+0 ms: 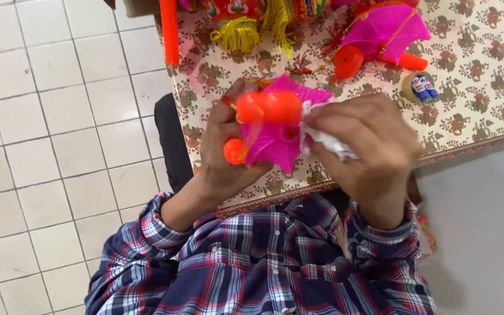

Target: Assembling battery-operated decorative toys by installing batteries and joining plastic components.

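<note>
Two hands meet over the near edge of the tabletop (485, 52), both on one small paper toy (278, 137). The toy is a bright magenta star-like piece of pleated paper with pointed tips, carrying a glossy orange plastic roller (268, 107) across its top and a smaller orange knob (235, 151) at its lower left. It is held in the air just above the tabletop's front border, close to the person's chest.

The left hand (220, 151) wraps the toy from the left, its fingers curled round behind the paper and the thumb near the orange roller. The right hand (374, 149) has its fingers pressed together, pinching a crumpled white wad (328, 140), tissue or cloth, against the right side of the magenta paper; the hand is slightly blurred, so the exact fingertip contact cannot be told.

The paper looks thin and creased, the orange parts smooth and rounded. Farther back on the tabletop lies a second magenta fan-like toy (383, 29) with orange plastic parts, a long orange stick (170, 32), yellow tassels (239, 35), and a small round roll with a blue and white label (419, 87).

The tabletop is covered with a cream cloth printed with brown and red flower clusters and edged with a patterned band. The person wears a shirt (263, 262) of blue, red and white plaid. The floor (48, 116) on the left is pale square tile with dark grout; on the right it is plain grey.
</note>
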